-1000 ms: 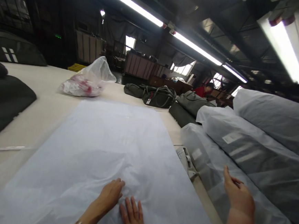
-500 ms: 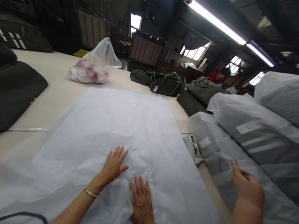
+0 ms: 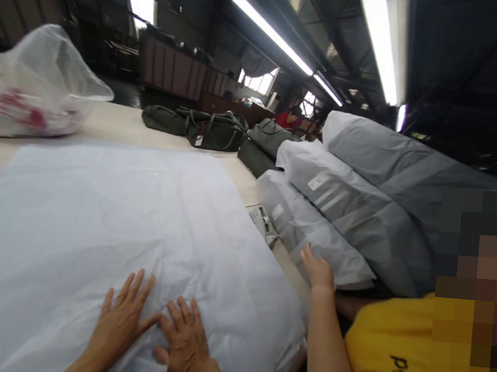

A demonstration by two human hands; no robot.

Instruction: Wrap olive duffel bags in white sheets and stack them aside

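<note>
White translucent plastic sheeting [image 3: 100, 209], in several layers by its look, spreads over the table in front of me. My left hand [image 3: 120, 319] lies on it with the fingers spread, holding nothing. Close to its right, my right hand [image 3: 187, 341] rests palm down on the sheeting, fingers apart. The left thumb almost meets the right hand. Small creases run through the plastic around both hands. The sheeting's right edge hangs near the table's side.
At right a co-worker in a yellow shirt [image 3: 386, 340] reaches a hand [image 3: 317, 269] toward plastic-wrapped bags [image 3: 350, 211]. Dark green bags [image 3: 216, 131] lie at the back. A clear bag with red and white contents [image 3: 36, 89] stands far left. A grey-white device [image 3: 263, 221] sits at the right edge.
My view has swung right, bringing the co-worker's yellow shirt into sight. Both my hands stay flat on the plastic and are closer together. The dark bags at left have left the view.
</note>
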